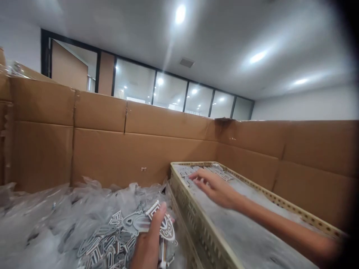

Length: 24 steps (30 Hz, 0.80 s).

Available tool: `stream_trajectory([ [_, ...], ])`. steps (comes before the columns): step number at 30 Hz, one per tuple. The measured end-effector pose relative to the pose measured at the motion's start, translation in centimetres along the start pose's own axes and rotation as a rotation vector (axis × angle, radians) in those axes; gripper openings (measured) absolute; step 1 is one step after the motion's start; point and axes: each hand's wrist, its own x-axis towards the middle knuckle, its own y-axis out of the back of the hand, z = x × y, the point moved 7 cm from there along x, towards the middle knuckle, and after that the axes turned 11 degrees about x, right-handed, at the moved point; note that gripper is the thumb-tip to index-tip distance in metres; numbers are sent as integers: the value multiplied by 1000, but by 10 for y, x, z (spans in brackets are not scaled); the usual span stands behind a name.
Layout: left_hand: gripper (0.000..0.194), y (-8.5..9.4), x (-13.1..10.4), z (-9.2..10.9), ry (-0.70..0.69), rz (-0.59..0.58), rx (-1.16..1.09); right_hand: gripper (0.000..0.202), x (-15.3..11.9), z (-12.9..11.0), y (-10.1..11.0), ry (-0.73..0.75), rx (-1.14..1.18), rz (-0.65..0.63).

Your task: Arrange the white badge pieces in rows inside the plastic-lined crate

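Note:
My left hand [153,235], at the lower middle, grips a stack of flat cut-out pieces [167,227] with white edges and scrollwork, its thumb lying over them. Below and left of it, a loose heap of similar grey and white pieces [112,243] lies on clear plastic bags. My right hand [214,186] reaches over the far end of a cream perforated crate [202,231]. Its fingers are spread and slightly curled just above rows of small pieces [224,173] in the crate. Nothing shows between those fingers.
Tall cardboard walls [168,149] stand behind and to the right. Crumpled clear plastic bags [56,220] cover the left side. The crate rests on another crate, and greyish plastic sheet [238,231] covers much of its inside. Framed windows [171,89] show beyond the cardboard.

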Motion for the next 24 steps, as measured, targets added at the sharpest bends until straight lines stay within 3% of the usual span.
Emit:
stream_trajectory([
  [2,43,1,-5,1,-61,-47,184,30,-23,-53,-25,80,166,-54],
  [5,34,3,-8,-1,-140,-119,369,37,-49,-89,-51,53,355,-162],
  [9,28,-7,-17,15,-387,-189,476,41,-60,-87,-59,-26,549,-215],
  [13,36,-33,-34,38,-521,-394,441,23,-58,-89,-51,74,579,-93],
  [15,45,-38,-35,42,-555,-440,433,20,-57,-89,-50,61,614,-70],
  [17,55,-31,-26,39,-557,-363,479,21,-53,-84,-48,-9,682,-58],
  [19,66,-14,-12,34,-581,-212,528,27,-47,-71,-39,-84,775,10],
  [22,78,16,5,35,-655,15,513,36,-37,-36,-10,-134,833,228],
  [24,79,29,11,38,-651,82,522,34,-34,-8,11,-134,707,367],
])
